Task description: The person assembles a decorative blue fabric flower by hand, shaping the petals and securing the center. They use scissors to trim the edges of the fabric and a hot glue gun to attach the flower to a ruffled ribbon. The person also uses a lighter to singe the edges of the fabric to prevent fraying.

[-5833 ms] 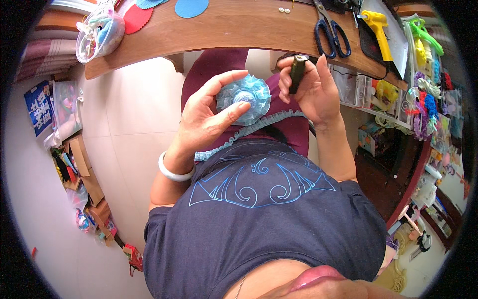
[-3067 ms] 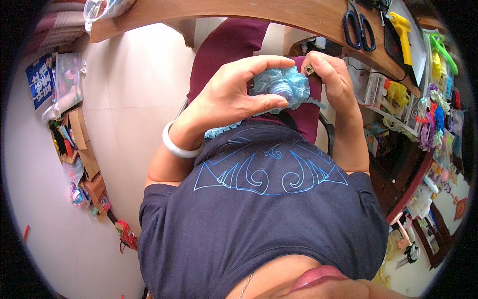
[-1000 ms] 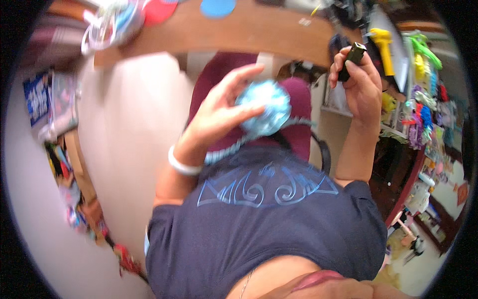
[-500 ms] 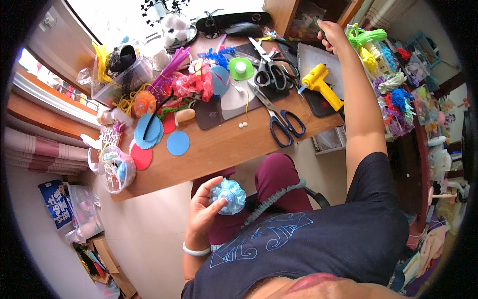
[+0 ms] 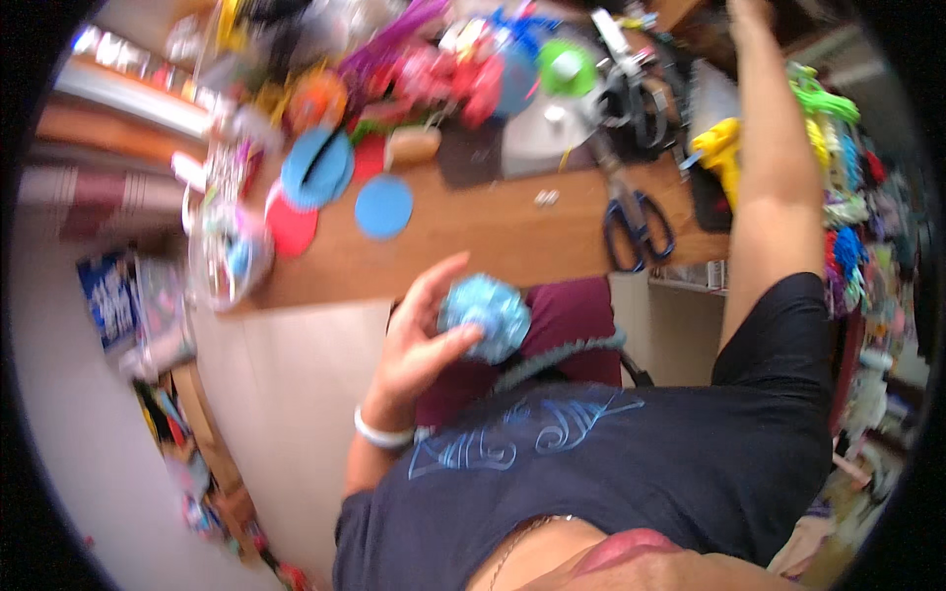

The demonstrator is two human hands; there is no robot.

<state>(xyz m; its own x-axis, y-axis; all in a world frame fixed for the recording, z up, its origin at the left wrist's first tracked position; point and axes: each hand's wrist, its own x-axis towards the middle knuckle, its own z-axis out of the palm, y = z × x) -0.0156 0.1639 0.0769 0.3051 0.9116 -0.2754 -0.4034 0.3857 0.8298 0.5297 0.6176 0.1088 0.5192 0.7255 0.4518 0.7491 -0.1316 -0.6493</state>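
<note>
My left hand (image 5: 416, 345) is closed on a pale blue ruffled flower (image 5: 501, 320), thumb in front and fingers behind. It holds the flower above my lap, just off the near edge of the wooden table (image 5: 325, 266). My right arm stretches far out to the upper right, past a yellow glue gun (image 5: 722, 156). The right hand (image 5: 751, 10) is blurred and partly cut off at the top edge, so its fingers cannot be made out. Scissors with dark blue handles (image 5: 639, 231) lie on the table, with small white beads (image 5: 546, 198) to their left.
Blue felt discs (image 5: 383, 207), a red disc (image 5: 292, 229) and a clear tub (image 5: 229, 258) of bits lie at the left. Farther back are pink ribbon (image 5: 443, 79), a green disc (image 5: 568, 67) and black-handled scissors (image 5: 631, 108). Colourful yarn bundles (image 5: 845, 261) crowd the right.
The view has shifted and blurred, with the table now higher in it. My right hand has moved up and right to the picture's edge. My left hand still holds the blue flower.
</note>
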